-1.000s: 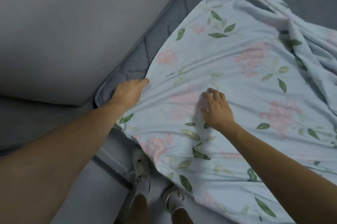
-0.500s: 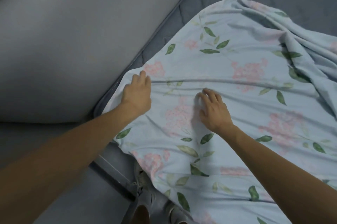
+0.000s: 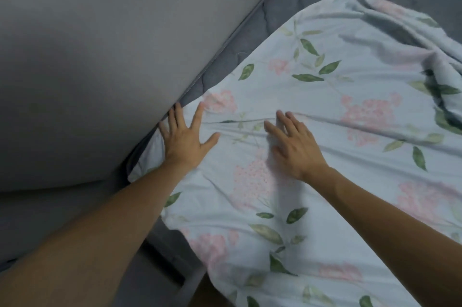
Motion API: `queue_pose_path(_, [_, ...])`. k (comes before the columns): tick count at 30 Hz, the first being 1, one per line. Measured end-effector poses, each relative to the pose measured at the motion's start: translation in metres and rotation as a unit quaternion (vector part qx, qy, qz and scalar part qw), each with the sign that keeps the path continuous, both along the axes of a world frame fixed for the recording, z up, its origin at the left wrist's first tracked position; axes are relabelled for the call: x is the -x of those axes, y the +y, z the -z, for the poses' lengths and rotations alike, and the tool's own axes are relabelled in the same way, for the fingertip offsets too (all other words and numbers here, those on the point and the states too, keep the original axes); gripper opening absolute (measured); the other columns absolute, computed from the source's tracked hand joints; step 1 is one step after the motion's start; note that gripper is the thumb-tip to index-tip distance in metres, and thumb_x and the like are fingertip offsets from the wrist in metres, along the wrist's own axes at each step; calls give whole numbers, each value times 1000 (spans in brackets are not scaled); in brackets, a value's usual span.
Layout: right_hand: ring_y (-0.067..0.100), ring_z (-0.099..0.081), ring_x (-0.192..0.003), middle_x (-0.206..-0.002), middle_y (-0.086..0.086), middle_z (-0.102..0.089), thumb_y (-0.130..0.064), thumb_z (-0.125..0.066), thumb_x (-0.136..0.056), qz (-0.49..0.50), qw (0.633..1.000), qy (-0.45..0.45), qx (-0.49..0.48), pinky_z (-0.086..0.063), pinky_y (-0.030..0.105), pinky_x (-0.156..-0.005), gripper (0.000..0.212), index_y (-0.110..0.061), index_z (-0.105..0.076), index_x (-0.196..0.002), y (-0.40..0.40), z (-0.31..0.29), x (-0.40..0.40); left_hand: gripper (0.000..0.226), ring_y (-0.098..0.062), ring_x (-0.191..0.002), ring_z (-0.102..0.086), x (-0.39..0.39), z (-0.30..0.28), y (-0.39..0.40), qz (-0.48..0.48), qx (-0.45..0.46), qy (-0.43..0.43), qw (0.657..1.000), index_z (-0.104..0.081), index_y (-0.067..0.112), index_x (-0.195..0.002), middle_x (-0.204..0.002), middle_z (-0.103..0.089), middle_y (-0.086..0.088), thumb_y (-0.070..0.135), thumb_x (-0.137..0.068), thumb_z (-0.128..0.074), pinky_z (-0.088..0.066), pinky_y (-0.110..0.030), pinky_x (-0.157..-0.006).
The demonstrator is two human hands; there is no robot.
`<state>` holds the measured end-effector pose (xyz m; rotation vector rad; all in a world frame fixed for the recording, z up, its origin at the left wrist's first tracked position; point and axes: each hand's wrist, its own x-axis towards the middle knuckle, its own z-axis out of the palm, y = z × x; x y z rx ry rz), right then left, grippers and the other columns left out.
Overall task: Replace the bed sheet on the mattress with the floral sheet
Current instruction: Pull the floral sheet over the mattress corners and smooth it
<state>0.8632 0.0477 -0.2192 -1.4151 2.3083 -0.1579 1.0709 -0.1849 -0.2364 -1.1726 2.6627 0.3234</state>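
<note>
Both hands, left (image 3: 186,140) and right (image 3: 296,149), lie flat and open on the sheet (image 3: 325,111) at the mattress (image 3: 252,32) corner, so I'd smooth outward toward the wall (image 3: 100,44), then tuck.

A bedroom: grey quilted mattress (image 3: 260,22) against a padded headboard (image 3: 100,44)

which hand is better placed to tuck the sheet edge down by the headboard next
Probably the left hand: it lies flat on the pale blue floral sheet right at the grey padded headboard, its fingers at the gap. The right hand rests further in.
</note>
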Motion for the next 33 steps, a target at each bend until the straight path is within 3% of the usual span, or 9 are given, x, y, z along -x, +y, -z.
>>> queue_pose_path(3, [38,-17,-156,-171,10,-18,-45,-36,-103,-33,999,24,28,-25,52,-121,58,-32,-32,-159,-50,3,0,89,-43,-153,-17,-5,3,-5,22,24,3,999,-9,34,-165,-169,-7,-24,80,-93,-30,-18,-69,-117])
queue_pose_path(6, [36,-46,-123,-145,8,-45,-37,-55,-100,-40,994,77,64,-50,50,-91,41,-32,-50,-140,-100,-4,4,79,-38,-154,-22,-10,-4,2,78,67,41,994,-21,23,-164,-170,-16,-19,65,-99,-41,-24,-60,-120])
queue_pose_path(10, [34,-57,-92,-113,9,-54,-29,-66,-94,-35,999,16,26,-53,42,-66,59,-35,-38,-146,-159,-19,9,72,-32,-124,-48,-18,-25,13,57,89,63,992,-37,24,-156,-142,-48,-10,49,-93,-61,-43,-48,-95])
queue_pose_path(15, [31,-59,-85,-98,6,-63,-56,-64,-93,-11,998,-30,-62,-45,37,-68,42,-27,-55,-122,-205,-39,6,82,-37,-121,-56,-7,-26,5,-98,-52,70,991,-33,16,-155,-132,-64,-14,49,-88,-66,-48,-51,-93])
queue_pose_path(19, [41,-62,-83,-90,14,-68,-25,-55,-95,59,998,-28,26,-36,35,-62,9,-20,-59,-101,-209,-35,-8,50,-36,-118,-56,1,-25,-13,-128,-39,149,980,-58,9,-133,-123,-64,-12,34,-91,-63,-50,-49,-93])
queue_pose_path(22, [32,-52,-67,-73,7,-60,-16,-53,-90,88,984,-71,137,-35,39,-54,9,-15,-46,-85,-205,-32,-22,59,-34,-126,-51,-7,-23,-4,-119,-20,161,980,-51,8,-142,-136,-56,-11,34,-90,-61,-45,-49,-103])
queue_pose_path(26, [24,-47,-68,-75,4,-56,-14,-52,-93,68,970,-94,214,-33,40,-57,11,-12,-46,-84,-213,-26,-36,87,-26,-156,-23,-34,-11,11,-91,-34,136,986,-22,7,-163,-170,-24,-10,46,-93,-55,-22,-43,-127])
queue_pose_path(30, [28,-56,-78,-87,8,-64,-7,-50,-94,52,961,-119,242,-40,40,-65,5,-8,-54,-97,-231,-11,-44,84,-31,-151,-33,-44,-5,-6,-98,-4,123,988,-27,4,-161,-166,-31,-14,52,-96,-51,-26,-45,-125])
queue_pose_path(33, [36,-57,-99,-109,14,-65,-6,-52,-90,-4,971,-103,217,-44,38,-84,27,-6,-59,-116,-219,-1,-54,77,-30,-150,-33,-49,-17,-2,-61,9,113,992,-26,9,-161,-166,-29,-11,46,-98,-51,-30,-45,-122])
